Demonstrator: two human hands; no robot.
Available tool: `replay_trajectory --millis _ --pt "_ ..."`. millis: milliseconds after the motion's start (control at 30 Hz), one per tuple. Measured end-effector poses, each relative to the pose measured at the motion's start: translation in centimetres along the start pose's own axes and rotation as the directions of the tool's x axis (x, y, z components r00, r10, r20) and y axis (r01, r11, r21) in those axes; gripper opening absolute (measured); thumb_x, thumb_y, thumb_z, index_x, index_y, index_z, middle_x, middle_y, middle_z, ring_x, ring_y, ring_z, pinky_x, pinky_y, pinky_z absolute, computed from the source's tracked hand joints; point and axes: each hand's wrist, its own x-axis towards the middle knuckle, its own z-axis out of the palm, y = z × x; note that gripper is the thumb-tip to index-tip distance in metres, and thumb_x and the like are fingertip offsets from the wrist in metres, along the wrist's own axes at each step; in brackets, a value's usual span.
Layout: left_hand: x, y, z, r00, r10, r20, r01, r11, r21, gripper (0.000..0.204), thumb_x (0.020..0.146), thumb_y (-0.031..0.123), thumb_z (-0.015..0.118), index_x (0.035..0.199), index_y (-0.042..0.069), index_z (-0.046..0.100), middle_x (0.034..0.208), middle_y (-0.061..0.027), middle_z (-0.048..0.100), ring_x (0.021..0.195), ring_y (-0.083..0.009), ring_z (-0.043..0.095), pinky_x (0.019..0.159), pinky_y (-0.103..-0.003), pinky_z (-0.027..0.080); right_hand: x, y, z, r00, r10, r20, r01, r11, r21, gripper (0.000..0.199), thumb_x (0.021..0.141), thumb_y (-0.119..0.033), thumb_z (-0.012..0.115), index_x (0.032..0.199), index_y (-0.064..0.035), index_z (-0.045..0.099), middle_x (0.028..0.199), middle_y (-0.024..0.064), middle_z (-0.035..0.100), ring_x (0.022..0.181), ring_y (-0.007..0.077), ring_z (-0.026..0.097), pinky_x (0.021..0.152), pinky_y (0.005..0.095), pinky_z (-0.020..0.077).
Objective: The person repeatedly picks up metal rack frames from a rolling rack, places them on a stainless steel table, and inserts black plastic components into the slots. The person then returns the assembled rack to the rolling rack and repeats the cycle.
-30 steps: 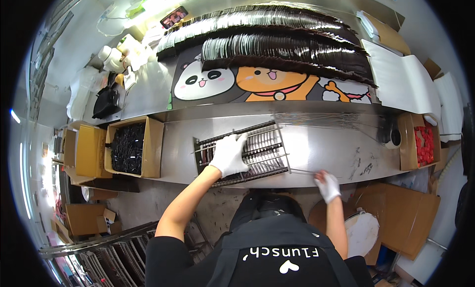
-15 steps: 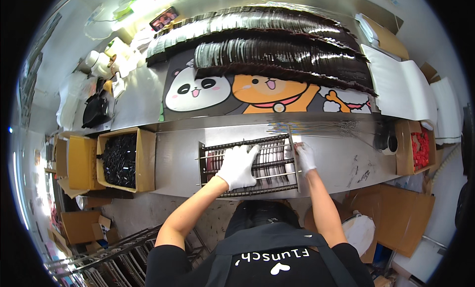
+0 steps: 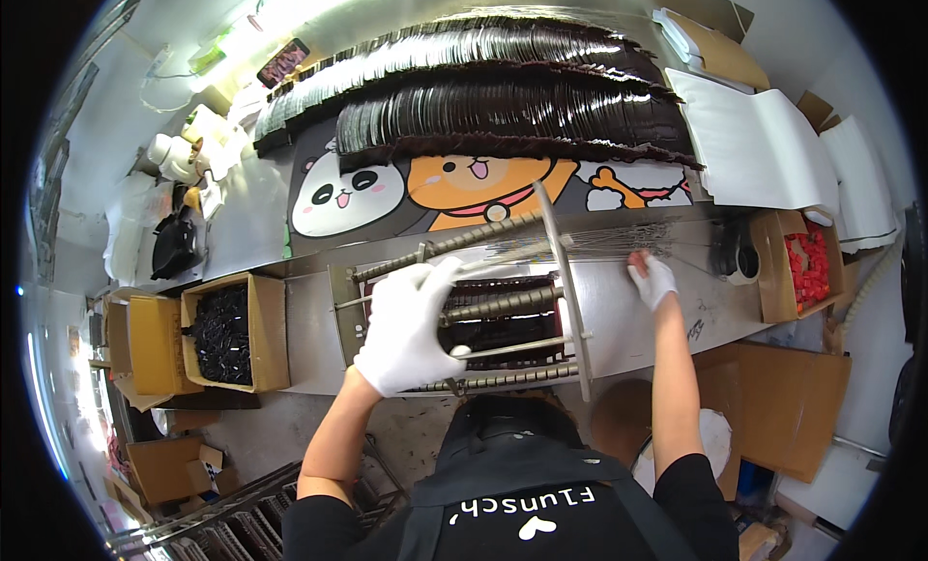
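A metal rack (image 3: 503,303) with spring-wound rods between two end plates is tilted up over the bench, bearing dark thin pieces in its lower part. My left hand (image 3: 411,329), in a white glove, is closed round the rack's left portion, its thumb and fingers about the rods. Right of the rack, my right hand (image 3: 655,279) reaches over the bench with bare fingertips pinched together. It is just below a bundle of thin metal wires (image 3: 619,238); whether a wire is between the fingertips cannot be made out.
Long rows of dark glossy strips (image 3: 512,112) lie at the back on a cartoon-printed mat (image 3: 348,196). A box of black pieces (image 3: 275,315) stands left, a box of red pieces (image 3: 768,261) right. Beside the wires is a black roll (image 3: 742,261). White sheets (image 3: 764,141) lie back right.
The rack has risen and tilted, with my left hand moving along with it to the left. My right hand has left the rack's right end plate and gone right, to the wires.
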Motion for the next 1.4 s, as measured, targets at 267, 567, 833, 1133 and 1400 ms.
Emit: replay_trajectory --millis 267,567,833,1133,1400 --pt "-9.9 -5.2 0.8 0.761 -0.542 -0.357 -0.062 0.487 -0.871 0.117 0.068 0.042 0.09 0.159 0.005 0.027 0.149 -0.0128 0.045 0.136 -0.0253 0.049 0.11 -0.04 0.045 -14.0 -11.9 9.6 0.549 -0.043 0.835 -0.547 0.737 0.398 0.067 0.101 -0.06 0.053 0.134 -0.0027 0.057 0.125 0.0143 0.069 0.117 0.0293 0.066 0.1 0.0445 0.0533" --pt "-12.7 3.2 0.5 0.72 -0.517 -0.463 -0.304 0.365 -0.88 0.116 0.061 0.037 0.085 0.157 0.001 0.031 0.128 -0.0121 0.051 0.107 -0.0228 0.057 0.081 -0.031 0.048 -25.8 -15.9 13.4 -0.059 -0.093 0.994 -0.886 0.464 -0.009 0.073 0.1 -0.061 0.052 0.149 -0.0069 0.045 0.144 0.0105 0.057 0.133 0.025 0.057 0.112 0.0468 0.0422" --pt "-19.8 0.0 -3.5 0.808 -0.399 -0.433 0.067 0.793 -0.605 0.106 0.054 0.018 0.079 0.152 0.001 0.041 0.128 -0.0135 0.051 0.114 -0.0267 0.053 0.102 -0.038 0.043 -21.3 -13.0 14.4 0.388 0.089 0.918 -0.859 0.396 0.325 0.022 0.094 -0.019 0.072 0.105 -0.0004 0.069 0.092 0.0101 0.071 0.085 0.0237 0.071 0.075 0.04 0.0592" --pt "-25.4 -20.1 7.7 0.298 -0.927 -0.226 0.942 0.247 0.227 0.111 0.059 0.042 0.088 0.154 0.013 0.04 0.129 -0.0167 0.056 0.12 -0.0339 0.056 0.103 -0.047 0.045 -20.9 -13.2 16.5 0.492 0.187 0.85 -0.558 0.818 0.143 0.029 0.099 -0.023 0.064 0.113 0.0017 0.071 0.099 0.0104 0.074 0.081 0.0196 0.071 0.072 0.0322 0.0577" --pt "-17.8 -8.5 15.2 0.703 -0.588 0.4 0.541 0.076 -0.838 0.032 0.096 0.025 0.063 0.116 0.0 0.068 0.108 -0.0187 0.07 0.104 -0.0295 0.066 0.091 -0.041 0.052 -26.2 -15.4 24.2 0.336 0.21 0.918 -0.246 0.961 -0.13 0.036 0.098 -0.025 0.067 0.121 0.0016 0.07 0.108 0.0072 0.073 0.095 0.0133 0.063 0.092 0.0295 0.0519"
